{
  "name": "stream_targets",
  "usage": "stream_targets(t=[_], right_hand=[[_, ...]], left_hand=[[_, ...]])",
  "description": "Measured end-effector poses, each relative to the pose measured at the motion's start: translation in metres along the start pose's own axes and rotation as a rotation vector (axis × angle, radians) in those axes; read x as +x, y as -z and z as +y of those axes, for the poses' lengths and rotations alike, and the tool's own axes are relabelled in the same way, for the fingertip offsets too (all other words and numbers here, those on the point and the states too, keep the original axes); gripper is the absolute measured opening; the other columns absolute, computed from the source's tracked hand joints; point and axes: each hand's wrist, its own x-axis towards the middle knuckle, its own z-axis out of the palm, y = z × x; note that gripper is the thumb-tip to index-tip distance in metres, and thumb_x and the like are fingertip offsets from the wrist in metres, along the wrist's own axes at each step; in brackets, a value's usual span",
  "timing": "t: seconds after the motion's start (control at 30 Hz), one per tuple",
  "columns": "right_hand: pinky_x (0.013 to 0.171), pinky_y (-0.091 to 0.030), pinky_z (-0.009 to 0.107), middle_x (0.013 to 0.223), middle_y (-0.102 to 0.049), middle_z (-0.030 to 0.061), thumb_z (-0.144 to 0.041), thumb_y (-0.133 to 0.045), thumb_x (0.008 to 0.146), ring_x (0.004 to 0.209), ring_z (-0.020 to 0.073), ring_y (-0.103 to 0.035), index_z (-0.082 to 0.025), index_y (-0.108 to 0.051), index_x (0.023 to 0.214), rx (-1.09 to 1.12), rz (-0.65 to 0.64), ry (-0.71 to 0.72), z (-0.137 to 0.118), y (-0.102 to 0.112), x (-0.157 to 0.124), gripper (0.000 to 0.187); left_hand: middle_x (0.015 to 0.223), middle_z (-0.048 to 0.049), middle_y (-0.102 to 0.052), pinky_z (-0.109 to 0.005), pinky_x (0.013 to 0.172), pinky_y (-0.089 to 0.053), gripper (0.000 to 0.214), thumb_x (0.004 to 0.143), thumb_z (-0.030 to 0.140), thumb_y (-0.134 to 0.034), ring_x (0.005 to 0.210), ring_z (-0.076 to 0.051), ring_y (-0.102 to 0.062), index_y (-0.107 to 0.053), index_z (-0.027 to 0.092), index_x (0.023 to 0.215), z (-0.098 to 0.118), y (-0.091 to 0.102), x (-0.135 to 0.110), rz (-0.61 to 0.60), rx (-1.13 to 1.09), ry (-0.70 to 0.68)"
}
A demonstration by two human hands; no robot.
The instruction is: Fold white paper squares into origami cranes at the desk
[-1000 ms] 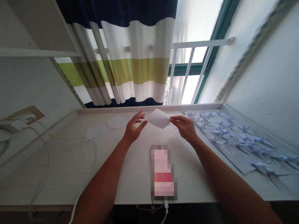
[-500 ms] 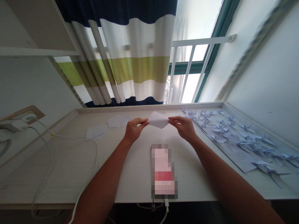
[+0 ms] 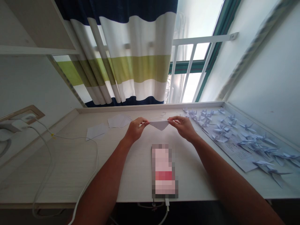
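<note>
A small white sheet of paper [image 3: 159,124] is stretched between my two hands above the desk. It is bent along a line from side to side, so a triangle points down toward me. My left hand [image 3: 136,129] pinches its left corner between thumb and fingertips. At the right corner, my right hand [image 3: 184,126] grips it the same way. Several folded paper cranes [image 3: 220,129] lie to the right of my right hand, some on a printed sheet [image 3: 239,156]. Loose white paper pieces [image 3: 118,121] rest to the left of my left hand.
A phone with a blurred screen [image 3: 164,170] lies near the desk's front edge, with a white cable [image 3: 167,204] plugged in. Another cable [image 3: 97,156] crosses the left side from a wall socket [image 3: 29,117]. A striped curtain [image 3: 140,68] hangs behind the desk [image 3: 58,165].
The paper was a flatter, open diamond between my hands. Its upper half has now folded down, leaving a triangle. Both hands have stayed almost in place.
</note>
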Motion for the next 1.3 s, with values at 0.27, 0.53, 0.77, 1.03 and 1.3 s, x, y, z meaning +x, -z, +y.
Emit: stream_targets(t=[0.27, 0.53, 0.77, 1.03, 1.3], right_hand=[[0.082, -0.055, 0.037, 0.082, -0.076, 0.0055, -0.05, -0.094, 0.062, 0.078, 0.019, -0.067, -0.018, -0.077, 0.081, 0.292, -0.028, -0.127, -0.006, -0.004, -0.001, 0.041], [0.087, -0.057, 0.042, 0.082, -0.076, 0.0051, -0.049, -0.094, 0.063, 0.08, 0.0202, -0.069, -0.019, -0.076, 0.084, 0.331, 0.026, -0.136, -0.003, -0.006, -0.001, 0.041], [0.09, -0.057, 0.044, 0.087, -0.077, 0.006, -0.049, -0.088, 0.071, 0.084, 0.0222, -0.071, -0.019, -0.072, 0.082, 0.231, 0.012, -0.119, -0.001, -0.009, -0.002, 0.035], [0.09, -0.055, 0.043, 0.111, -0.078, 0.0097, -0.043, -0.076, 0.085, 0.103, 0.0279, -0.072, -0.022, -0.076, 0.104, -0.275, -0.195, 0.092, -0.022, -0.01, -0.013, 0.028], [0.073, -0.053, 0.036, 0.087, -0.079, 0.0057, -0.048, -0.072, 0.088, 0.08, 0.0231, -0.07, -0.021, -0.076, 0.087, -0.274, -0.271, 0.092, -0.016, -0.02, -0.016, 0.028]], left_hand=[[0.075, -0.0062, -0.075, -0.035, 0.072, -0.06, 0.035, 0.084, 0.046, -0.078, 0.075, -0.023, -0.077, -0.064, 0.014, 0.083, 0.015, -0.01, -0.004, -0.108, -0.531, 0.371], [0.085, -0.0106, -0.08, -0.038, 0.079, -0.061, 0.043, 0.083, 0.049, -0.079, 0.083, -0.026, -0.079, -0.063, 0.014, 0.1, 0.022, -0.017, -0.005, -0.122, -0.615, 0.472], [0.089, -0.0086, -0.08, -0.038, 0.084, -0.06, 0.048, 0.077, 0.052, -0.083, 0.082, -0.021, -0.074, -0.071, 0.013, 0.102, 0.012, -0.027, -0.005, 0.062, -0.573, 0.362], [0.088, -0.0059, -0.078, -0.031, 0.08, -0.054, 0.031, 0.087, 0.048, -0.074, 0.085, -0.02, -0.072, -0.074, 0.017, 0.089, 0.013, -0.024, -0.01, -0.052, -0.3, 0.215], [0.08, -0.003, -0.078, -0.031, 0.078, -0.053, 0.03, 0.09, 0.048, -0.069, 0.078, -0.02, -0.069, -0.076, 0.019, 0.082, 0.026, -0.023, -0.011, -0.056, -0.168, 0.154]])
